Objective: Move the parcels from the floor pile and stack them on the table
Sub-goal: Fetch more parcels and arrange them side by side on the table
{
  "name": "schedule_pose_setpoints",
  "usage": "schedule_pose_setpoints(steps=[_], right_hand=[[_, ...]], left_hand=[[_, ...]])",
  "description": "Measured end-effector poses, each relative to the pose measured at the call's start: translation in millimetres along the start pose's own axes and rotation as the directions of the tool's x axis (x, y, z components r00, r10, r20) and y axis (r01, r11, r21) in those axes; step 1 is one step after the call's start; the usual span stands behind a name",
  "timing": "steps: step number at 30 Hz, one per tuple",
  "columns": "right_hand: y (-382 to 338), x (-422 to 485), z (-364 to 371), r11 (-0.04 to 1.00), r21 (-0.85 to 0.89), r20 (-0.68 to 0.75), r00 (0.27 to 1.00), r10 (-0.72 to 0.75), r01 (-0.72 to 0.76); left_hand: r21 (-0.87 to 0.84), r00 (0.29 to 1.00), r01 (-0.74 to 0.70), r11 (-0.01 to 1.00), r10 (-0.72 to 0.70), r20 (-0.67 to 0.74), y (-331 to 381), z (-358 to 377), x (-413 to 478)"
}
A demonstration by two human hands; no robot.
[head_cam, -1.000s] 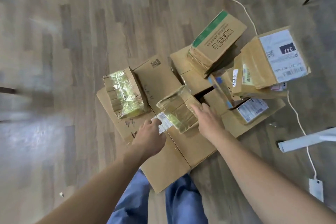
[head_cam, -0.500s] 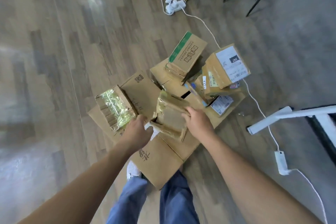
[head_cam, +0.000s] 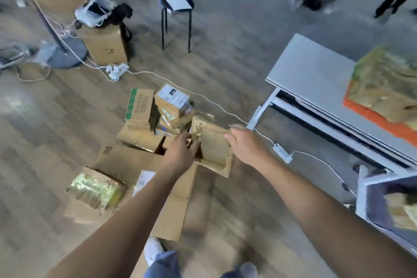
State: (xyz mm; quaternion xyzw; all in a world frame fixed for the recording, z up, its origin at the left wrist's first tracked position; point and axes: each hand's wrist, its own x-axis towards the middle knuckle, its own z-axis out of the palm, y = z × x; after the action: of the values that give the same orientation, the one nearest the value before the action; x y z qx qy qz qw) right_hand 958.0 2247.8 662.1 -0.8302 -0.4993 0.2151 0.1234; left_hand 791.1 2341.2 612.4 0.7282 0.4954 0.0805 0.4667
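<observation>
Wooden flooring is carrying most of the work yet to do: the floor pile [head_cam: 155, 110] is sitting on flattened cardboard [head_cam: 126, 162] with several boxes leaning on one another, and a tape-wrapped parcel [head_cam: 94, 189] is lying apart at the lower left. Both hands are holding one brown parcel [head_cam: 213, 149] in the air, between the pile and the table [head_cam: 316, 74]. The left hand [head_cam: 180, 153] is curling its fingers round the parcel's left edge. The right hand [head_cam: 244, 144] is clamping the upper right corner, though blur is hiding its fingertips. At least one glossy parcel [head_cam: 388, 90] is already resting on the tabletop's far right, so the job is looking early to midway. Bare grey tabletop is lying open toward the pile side. I am judging the table's corner, its white leg [head_cam: 259, 115] and the white cable [head_cam: 225, 113] trailing underneath as the things needing clearance on the way across
</observation>
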Motion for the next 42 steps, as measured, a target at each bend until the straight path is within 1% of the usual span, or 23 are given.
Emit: schedule_pose_setpoints(steps=[3,6,8,10,13,15,16,17,19,22,24,26,28,29,32,33,34,35,38,39,40,42], right_hand=[[48.4,-34.9,-47.1,0.995,-0.063,-0.099,0.993,0.071,-0.077],[108.6,-71.7,-92.5,0.989,-0.036,-0.198,0.971,0.134,-0.144],[152.9,-99.8,-120.8,0.982,-0.035,-0.26,0.951,0.17,-0.185],[197.2,-125.2,-143.8,0.973,-0.024,-0.327,0.922,0.208,-0.228],[254.6,-159.0,-171.2,0.954,0.056,-0.395,0.871,0.291,-0.294],[292.0,-181.3,-191.2,0.927,0.131,-0.406,0.834,0.374,-0.352],[308.8,-189.7,-200.3,0.908,0.172,-0.4,0.816,0.418,-0.381],[324.0,-197.9,-208.8,0.889,0.213,-0.39,0.799,0.458,-0.406],[351.4,-211.1,-222.9,0.85,0.308,-0.372,0.769,0.52,-0.426],[389.4,-226.6,-241.2,0.798,0.43,-0.343,0.741,0.577,-0.422],[414.6,-233.2,-253.4,0.773,0.459,-0.307,0.739,0.6,-0.437],[437.2,-238.0,-266.4,0.765,0.447,-0.304,0.725,0.618,-0.464],[462.2,-237.9,-275.7,0.804,0.341,-0.386,0.707,0.593,-0.487],[474.6,-236.5,-279.3,0.834,0.259,-0.436,0.711,0.552,-0.488],[508.3,-229.7,-287.7,0.908,-0.001,-0.58,0.74,0.341,-0.42],[520.3,-226.1,-291.0,0.912,-0.083,-0.599,0.752,0.276,-0.401],[531.8,-222.3,-295.4,0.901,-0.153,-0.589,0.77,0.246,-0.405],[542.6,-218.5,-301.2,0.887,-0.194,-0.556,0.792,0.252,-0.418],[571.3,-205.2,-320.9,0.864,-0.22,-0.396,0.851,0.345,-0.453],[580.6,-199.8,-327.5,0.857,-0.22,-0.367,0.853,0.371,-0.467],[589.6,-193.1,-332.1,0.844,-0.207,-0.359,0.841,0.405,-0.494],[605.4,-181.6,-340.0,0.82,-0.157,-0.407,0.793,0.454,-0.55]], left_hand=[[0.097,0.991,-0.126,0.987,0.13,-0.035,61.8,44.2,-16.8],[0.209,0.97,-0.217,0.953,0.234,-0.06,127.7,99.1,-40.6],[0.307,0.944,-0.279,0.91,0.319,-0.088,170.8,141.5,-59.7],[0.38,0.888,-0.395,0.837,0.453,-0.074,210.0,185.5,-80.2],[0.409,0.796,-0.563,0.718,0.604,0.036,254.3,244.4,-117.0],[0.398,0.698,-0.684,0.611,0.707,0.115,278.9,280.3,-139.6],[0.399,0.651,-0.727,0.559,0.745,0.144,289.8,295.3,-146.1],[0.399,0.62,-0.754,0.522,0.766,0.17,301.5,308.0,-150.3],[0.367,0.595,-0.782,0.504,0.779,0.198,326.2,327.2,-152.7],[0.253,0.595,-0.801,0.543,0.77,0.229,362.7,352.0,-148.7],[0.225,0.605,-0.797,0.561,0.741,0.292,385.5,370.1,-142.3],[0.225,0.606,-0.795,0.563,0.727,0.323,405.7,390.6,-132.8],[0.222,0.594,-0.803,0.552,0.722,0.354,426.5,411.1,-121.3],[0.224,0.583,-0.812,0.54,0.722,0.374,437.7,421.9,-113.8],[0.209,0.55,-0.83,0.516,0.698,0.459,472.6,456.5,-84.4],[0.214,0.541,-0.835,0.507,0.685,0.488,484.2,467.5,-73.3],[0.213,0.531,-0.84,0.499,0.676,0.512,495.5,477.6,-61.5],[0.203,0.513,-0.85,0.486,0.678,0.527,506.9,487.0,-50.4],[0.177,0.438,-0.892,0.417,0.692,0.574,536.4,512.8,-21.8],[0.162,0.413,-0.903,0.398,0.698,0.585,545.0,521.5,-12.7],[0.139,0.394,-0.91,0.391,0.707,0.587,553.4,530.3,-4.2],[0.083,0.381,-0.909,0.409,0.732,0.565,566.9,549.3,12.1]])
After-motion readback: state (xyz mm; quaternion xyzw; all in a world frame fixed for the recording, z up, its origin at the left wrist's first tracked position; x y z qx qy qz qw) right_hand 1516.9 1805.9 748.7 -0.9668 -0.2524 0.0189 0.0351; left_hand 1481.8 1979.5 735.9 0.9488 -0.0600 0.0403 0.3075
